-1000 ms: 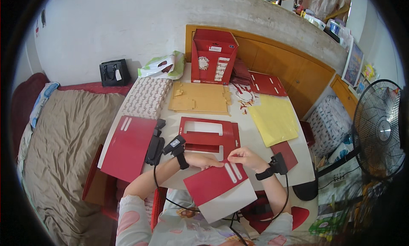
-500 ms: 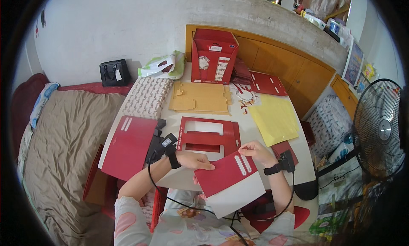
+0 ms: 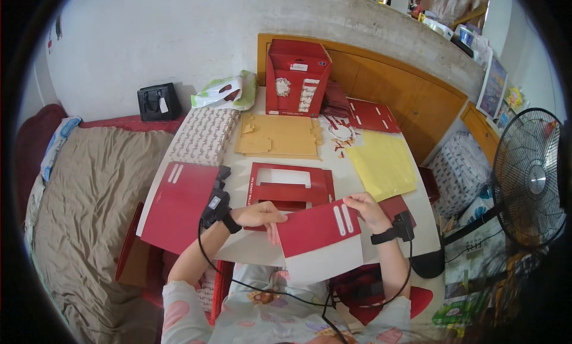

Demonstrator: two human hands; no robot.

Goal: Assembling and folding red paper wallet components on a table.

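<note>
Mid-fold on red card (image 3: 319, 228) with two white slots, held over near table (image 3: 238, 165) edge, white underside hanging toward lap. Left hand (image 3: 259, 214) pinching left edge, right hand (image 3: 366, 205) fingers pinching top right corner. Windowed red panel (image 3: 290, 186) lies just behind. Looks like creasing step; next probably needs lining flap up square, pressing fold flat.

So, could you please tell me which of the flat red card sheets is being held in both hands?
The red-and-white sheet nearest the person, gripped by left hand and right hand.
</note>
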